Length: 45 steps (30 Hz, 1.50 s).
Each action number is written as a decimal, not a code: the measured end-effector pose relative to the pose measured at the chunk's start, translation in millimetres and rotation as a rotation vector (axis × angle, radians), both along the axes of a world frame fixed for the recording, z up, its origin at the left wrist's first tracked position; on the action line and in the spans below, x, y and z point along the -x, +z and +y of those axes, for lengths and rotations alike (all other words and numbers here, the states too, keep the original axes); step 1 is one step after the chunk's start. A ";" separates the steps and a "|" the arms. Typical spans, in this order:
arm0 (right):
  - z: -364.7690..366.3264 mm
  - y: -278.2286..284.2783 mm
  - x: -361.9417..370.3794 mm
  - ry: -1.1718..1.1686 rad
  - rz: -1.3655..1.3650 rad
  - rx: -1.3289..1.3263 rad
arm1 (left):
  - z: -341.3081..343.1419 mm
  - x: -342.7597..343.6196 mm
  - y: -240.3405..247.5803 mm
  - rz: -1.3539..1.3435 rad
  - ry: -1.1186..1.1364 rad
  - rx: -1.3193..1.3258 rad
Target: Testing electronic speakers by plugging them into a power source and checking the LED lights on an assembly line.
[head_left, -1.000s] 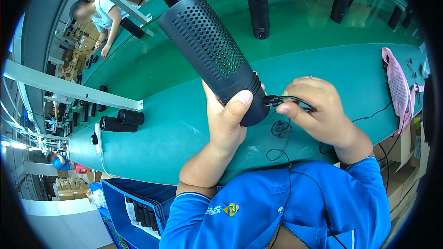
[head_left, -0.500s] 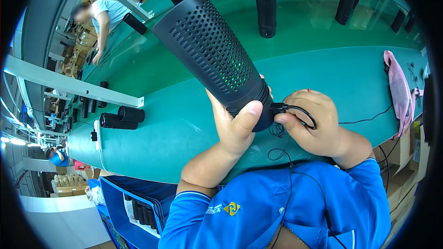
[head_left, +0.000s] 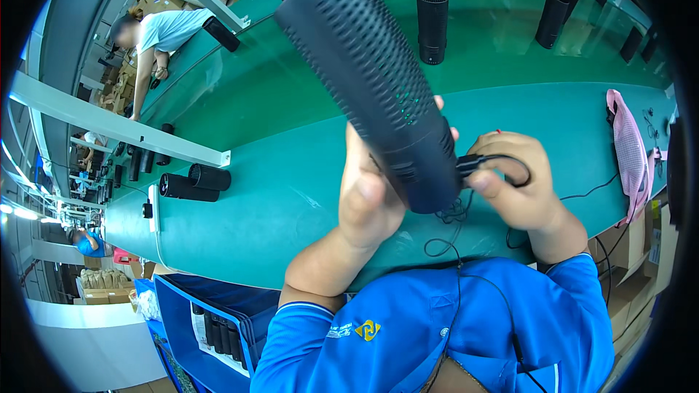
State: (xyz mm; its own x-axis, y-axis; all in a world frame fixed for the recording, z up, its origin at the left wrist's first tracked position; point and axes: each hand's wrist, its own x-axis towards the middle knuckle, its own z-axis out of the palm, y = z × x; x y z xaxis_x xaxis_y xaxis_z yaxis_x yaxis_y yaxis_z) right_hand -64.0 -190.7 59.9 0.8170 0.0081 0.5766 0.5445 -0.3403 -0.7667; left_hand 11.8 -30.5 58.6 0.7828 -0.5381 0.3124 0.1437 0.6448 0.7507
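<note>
The left hand (head_left: pixel 368 204) grips a tilted black cylinder (head_left: pixel 371 87), the right hand (head_left: pixel 526 193) pinching a plug (head_left: pixel 470 164) at its side, above the bench (head_left: pixel 284 211) near edge.

The left hand (head_left: pixel 370 207) grips a tilted, perforated black cylinder (head_left: pixel 375 91); the right hand (head_left: pixel 523 183) pinches a cable plug (head_left: pixel 470 164), apparently touching it.
</note>
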 end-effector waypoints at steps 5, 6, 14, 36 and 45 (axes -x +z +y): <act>-26.7 -3.4 -14.3 0.282 0.408 -0.289 | 12.3 -13.9 7.6 -0.030 -0.061 -0.055; -27.1 -6.8 -19.4 0.049 0.328 -0.193 | 13.8 -16.9 7.8 -0.108 -0.012 -0.129; -9.2 -7.2 -10.7 -0.146 -0.033 0.105 | 24.7 -8.8 10.4 -0.471 0.326 -0.472; 1.0 -41.4 -6.9 -0.096 -0.360 0.348 | 7.8 4.1 9.6 -1.235 0.466 -0.390; -5.1 -52.0 -3.6 -0.062 -0.243 0.289 | 3.7 5.7 4.6 -1.242 0.421 -0.512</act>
State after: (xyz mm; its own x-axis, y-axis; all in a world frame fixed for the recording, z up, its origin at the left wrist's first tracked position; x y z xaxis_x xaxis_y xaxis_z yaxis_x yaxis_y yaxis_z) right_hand -60.4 -195.8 7.9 0.6605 0.1535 0.7350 0.6702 -0.5618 -0.4850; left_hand 6.1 -26.7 63.2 0.2736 -0.5990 0.7526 -0.9097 0.0932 0.4048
